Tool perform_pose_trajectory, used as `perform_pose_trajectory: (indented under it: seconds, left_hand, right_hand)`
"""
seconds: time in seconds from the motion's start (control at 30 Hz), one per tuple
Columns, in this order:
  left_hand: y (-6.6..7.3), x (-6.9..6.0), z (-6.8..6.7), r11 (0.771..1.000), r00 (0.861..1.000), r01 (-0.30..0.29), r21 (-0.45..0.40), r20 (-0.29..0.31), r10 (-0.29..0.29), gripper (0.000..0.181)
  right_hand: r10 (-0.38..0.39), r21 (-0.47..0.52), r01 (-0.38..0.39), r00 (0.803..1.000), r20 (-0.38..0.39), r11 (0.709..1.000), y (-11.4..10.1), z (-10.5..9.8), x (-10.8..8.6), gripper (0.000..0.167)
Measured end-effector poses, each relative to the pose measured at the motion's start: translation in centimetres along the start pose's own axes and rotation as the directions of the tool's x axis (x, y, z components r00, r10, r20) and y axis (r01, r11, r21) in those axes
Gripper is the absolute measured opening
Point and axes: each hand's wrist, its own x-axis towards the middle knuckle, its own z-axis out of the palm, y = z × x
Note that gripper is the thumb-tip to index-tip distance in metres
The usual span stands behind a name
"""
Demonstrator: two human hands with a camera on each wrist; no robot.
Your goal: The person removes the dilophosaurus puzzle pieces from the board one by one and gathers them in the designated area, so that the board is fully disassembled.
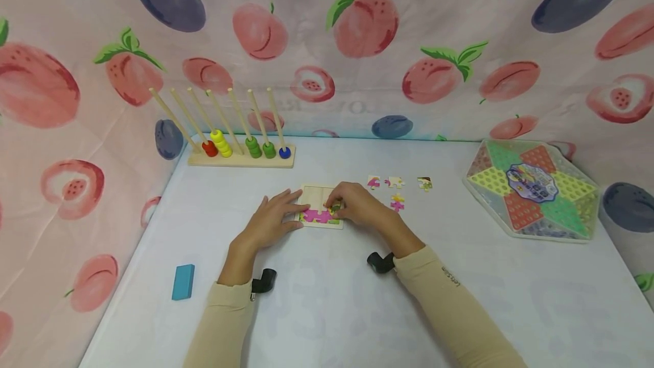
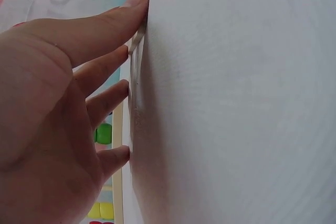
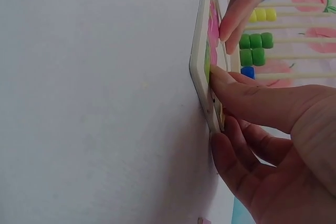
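Note:
A small wooden puzzle tray (image 1: 313,194) lies on the white table, with pink and green pieces (image 1: 317,217) along its near side and bare wood at the far side. At the tray's left side, my left hand (image 1: 267,221) rests with fingers spread, its thumb and fingertips touching the edge. My right hand (image 1: 357,204) pinches a puzzle piece (image 1: 335,207) at the tray's right side, the fingers hiding part of it. In the right wrist view, the right thumb presses down inside the tray (image 3: 198,59) and other fingers lie at its outer edge.
Several loose puzzle pieces (image 1: 394,182) lie right of the tray. A wooden bead abacus (image 1: 240,162) stands at the back left, and a blue block (image 1: 183,282) lies at the front left. A clear hexagonal box (image 1: 531,189) of coloured pieces sits at the right.

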Motion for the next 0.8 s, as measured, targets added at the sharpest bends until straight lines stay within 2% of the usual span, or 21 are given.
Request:
perform_pose_trajectory:
  seconds: [0.37,0.8]
  left_hand:
    - [-0.03,0.01,0.11,1.000,1.000,0.006,-0.005,0.003,-0.006,0.046]
    - [-0.04,0.06,0.03,1.000,1.000,0.004,0.001,0.006,-0.004,0.046]
  right_hand:
    - [0.012,-0.019,-0.012,1.000,0.018,1.000,0.03,0.00,0.29,0.023]
    - [-0.042,-0.009,0.042,0.999,0.010,0.999,0.34,-0.18,0.23,0.025]
